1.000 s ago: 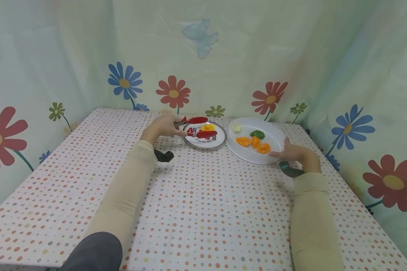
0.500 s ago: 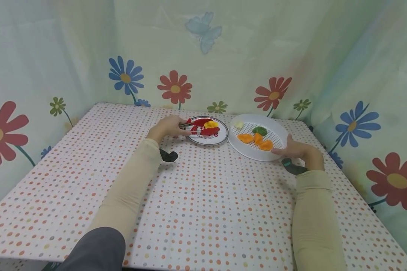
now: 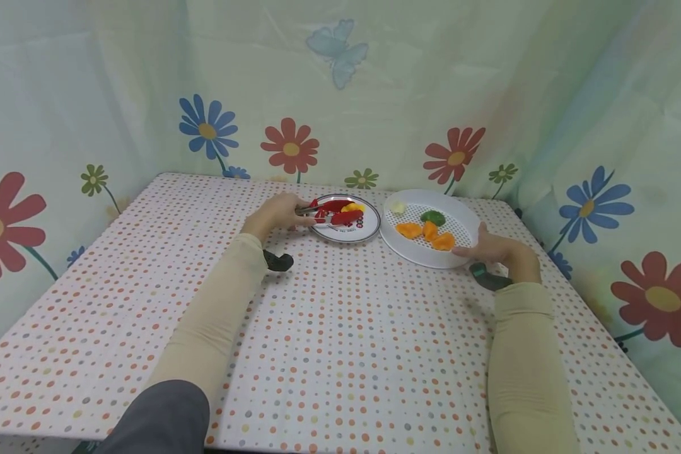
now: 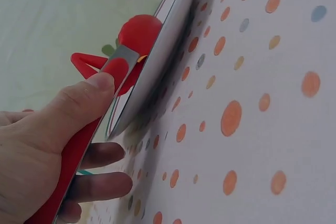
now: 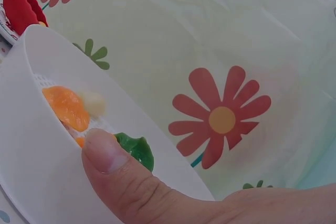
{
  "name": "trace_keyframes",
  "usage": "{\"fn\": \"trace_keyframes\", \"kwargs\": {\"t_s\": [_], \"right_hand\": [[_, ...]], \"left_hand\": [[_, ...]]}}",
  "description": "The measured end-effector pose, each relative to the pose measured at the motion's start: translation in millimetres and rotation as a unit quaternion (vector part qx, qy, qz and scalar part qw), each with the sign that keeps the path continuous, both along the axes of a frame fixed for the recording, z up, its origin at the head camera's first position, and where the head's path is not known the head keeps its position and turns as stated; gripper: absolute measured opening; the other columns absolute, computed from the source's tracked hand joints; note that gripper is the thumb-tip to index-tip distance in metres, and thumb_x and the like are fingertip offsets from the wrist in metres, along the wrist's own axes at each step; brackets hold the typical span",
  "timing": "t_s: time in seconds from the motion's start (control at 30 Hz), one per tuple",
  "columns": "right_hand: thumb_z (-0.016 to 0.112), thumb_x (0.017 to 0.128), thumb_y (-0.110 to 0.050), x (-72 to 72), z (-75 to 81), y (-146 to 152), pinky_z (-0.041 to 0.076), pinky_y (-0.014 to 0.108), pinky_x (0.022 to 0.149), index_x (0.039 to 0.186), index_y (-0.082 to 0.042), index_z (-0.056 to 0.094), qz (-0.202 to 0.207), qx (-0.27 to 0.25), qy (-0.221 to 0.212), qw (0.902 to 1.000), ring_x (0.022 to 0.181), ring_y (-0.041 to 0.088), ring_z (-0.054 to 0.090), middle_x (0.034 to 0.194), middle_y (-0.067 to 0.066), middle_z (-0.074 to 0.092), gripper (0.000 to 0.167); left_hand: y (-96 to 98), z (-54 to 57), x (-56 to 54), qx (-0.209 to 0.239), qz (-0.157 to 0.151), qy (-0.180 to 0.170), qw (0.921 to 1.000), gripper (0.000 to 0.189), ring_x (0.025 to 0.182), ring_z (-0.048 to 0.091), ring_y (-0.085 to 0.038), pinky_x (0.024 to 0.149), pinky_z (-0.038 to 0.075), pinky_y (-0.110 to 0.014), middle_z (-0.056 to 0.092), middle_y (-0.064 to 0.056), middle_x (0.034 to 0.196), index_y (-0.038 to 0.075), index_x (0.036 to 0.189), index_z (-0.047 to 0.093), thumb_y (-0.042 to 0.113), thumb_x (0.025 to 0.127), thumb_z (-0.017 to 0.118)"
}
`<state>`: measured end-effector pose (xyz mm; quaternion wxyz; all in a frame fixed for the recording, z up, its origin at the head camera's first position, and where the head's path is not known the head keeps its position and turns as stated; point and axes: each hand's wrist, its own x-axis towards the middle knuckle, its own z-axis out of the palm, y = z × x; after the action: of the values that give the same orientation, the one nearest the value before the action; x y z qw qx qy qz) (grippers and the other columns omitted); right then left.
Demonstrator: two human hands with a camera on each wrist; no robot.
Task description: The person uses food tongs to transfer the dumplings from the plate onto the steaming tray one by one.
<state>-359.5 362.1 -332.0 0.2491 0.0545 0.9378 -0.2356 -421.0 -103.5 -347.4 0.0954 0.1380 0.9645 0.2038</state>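
My left hand (image 3: 277, 213) holds red-headed tongs (image 3: 346, 217) by their arms; in the left wrist view the thumb presses along one red-and-metal tong arm (image 4: 122, 72). The tong heads lie over a white, dark-rimmed plate (image 3: 370, 228), on either side of a yellow dumpling-like piece (image 3: 354, 207). Whether they touch it is hard to tell. Beside the plate, my right hand (image 3: 490, 247) grips the rim of a round white basket (image 3: 414, 255) with a perforated bottom, thumb at the inside. Inside are several orange pieces (image 3: 408, 230), a green one (image 3: 433, 217) and a pale one (image 3: 398, 207).
A dotted cloth covers the table (image 3: 329, 353). A flower-printed curtain (image 3: 403, 82) hangs close behind the plate and basket and along both sides. Dark camera mounts (image 3: 278, 261) stick out below both wrists.
The tong heads have come closer together and lower over the plate, around the yellow piece. My right hand keeps its grip on the basket. The head view has shifted slightly.
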Motion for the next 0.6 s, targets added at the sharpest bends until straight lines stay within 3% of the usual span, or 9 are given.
{"fn": "trace_keyframes", "kwargs": {"t_s": [0.13,0.27,0.5,0.6], "right_hand": [[0.066,0.072,-0.068,2.2,0.1,0,0.004,0.072,0.105,0.135,0.0,-0.04,0.011,-0.011,0.01,0.9998,0.135,0.057,-0.007,0.147,0.036,-0.022,0.141],[0.067,0.074,-0.065,2.0,-1.8,1,0.005,0.073,0.105,0.135,0.0,-0.04,0.016,-0.019,0.015,0.9996,0.135,0.056,-0.006,0.148,0.036,-0.02,0.14],[0.065,0.075,-0.066,0.8,1.7,1,0.004,0.073,0.105,0.134,0.001,-0.041,0.019,-0.013,0.006,0.9997,0.135,0.057,-0.006,0.147,0.037,-0.022,0.138],[0.065,0.075,-0.065,2.3,4.5,-1,0.004,0.072,0.105,0.134,0.0,-0.041,0.02,-0.017,0.005,0.9996,0.134,0.057,-0.004,0.147,0.037,-0.021,0.138]], "left_hand": [[-1.0,-0.4,-1.8,0.004,0.0,-0.003,1.0,0.074,0.083,0.058,-0.022,0.081,0.044,-0.037,0.062,-0.004,0.107,0.027,0.144,0.043,0.054,0.08,0.069],[-1.9,0.1,-1.5,0.005,-0.01,0.014,0.9998,0.073,0.092,0.053,-0.022,0.086,0.045,-0.039,0.059,-0.006,0.122,0.027,0.143,0.044,0.053,0.08,0.069],[6.9,8.5,1.7,0.051,-0.029,0.039,0.9975,0.071,0.078,0.063,-0.023,0.088,0.046,-0.041,0.069,-0.005,0.089,0.026,0.143,0.043,0.05,0.082,0.069],[17.7,16.8,4.4,0.057,-0.06,0.05,0.9953,0.072,0.08,0.063,-0.021,0.088,0.046,-0.039,0.071,-0.007,0.095,0.026,0.144,0.042,0.053,0.082,0.067]]}}
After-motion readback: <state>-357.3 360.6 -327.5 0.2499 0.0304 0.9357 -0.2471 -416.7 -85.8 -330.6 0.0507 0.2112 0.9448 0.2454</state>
